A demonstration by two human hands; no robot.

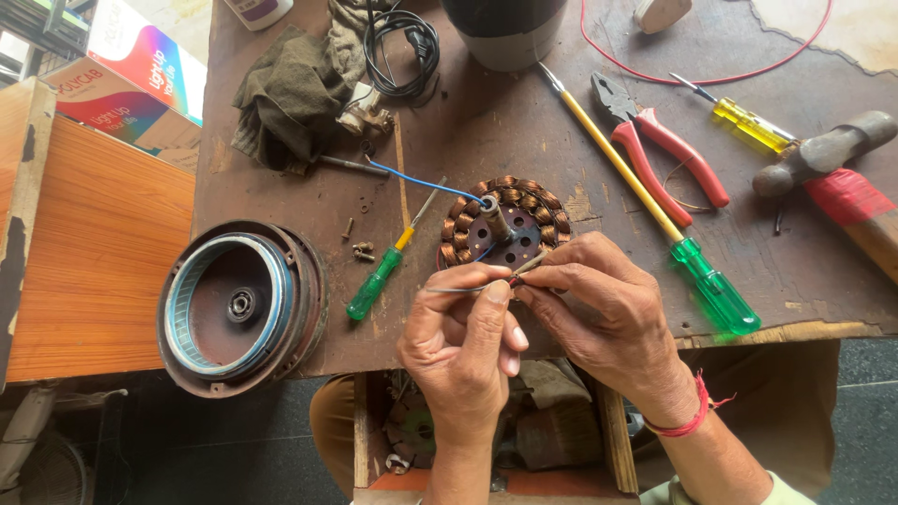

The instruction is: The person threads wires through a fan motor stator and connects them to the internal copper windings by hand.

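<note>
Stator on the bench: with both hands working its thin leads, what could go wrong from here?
1. The left hand and right hand pinch fine wires from the copper-wound stator; a tug might snap one or nick a coil.
2. The round motor housing overhangs the table edge and could be knocked off.
3. Loose screws near the small green screwdriver could roll away.

On the tabletop (pixel 486 131) we note a rotor housing (pixel 241 307) at the left edge, a small green screwdriver (pixel 379 276) beside loose screws (pixel 360 249), a long screwdriver (pixel 655 210), red pliers (pixel 655 150), a yellow tester (pixel 744 122), a hammer (pixel 832 164), a rag (pixel 290 93), a black cable (pixel 402 47) and red wire (pixel 711 75).
</note>
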